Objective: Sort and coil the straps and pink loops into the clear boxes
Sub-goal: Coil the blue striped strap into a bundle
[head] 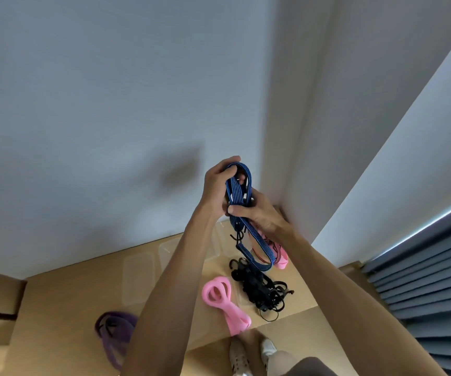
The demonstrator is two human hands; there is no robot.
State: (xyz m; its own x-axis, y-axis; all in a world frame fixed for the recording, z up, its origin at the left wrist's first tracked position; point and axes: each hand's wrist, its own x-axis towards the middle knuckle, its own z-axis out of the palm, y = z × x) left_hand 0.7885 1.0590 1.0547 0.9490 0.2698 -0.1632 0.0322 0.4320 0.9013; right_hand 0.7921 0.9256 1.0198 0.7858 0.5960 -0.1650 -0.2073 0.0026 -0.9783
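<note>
I have the blue strap (239,191) raised in both hands, left hand (216,185) fingers curled round its loop, right hand (256,213) pinching it, above the floor (69,308) by the wall corner.

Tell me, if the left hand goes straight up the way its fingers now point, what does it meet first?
Probably nothing near. The left hand holds the top of the blue strap. Above it the picture shows only the bare white wall, set behind the hand; how far back I cannot tell.

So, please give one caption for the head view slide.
Both hands coil a blue strap above pink loops.
</note>
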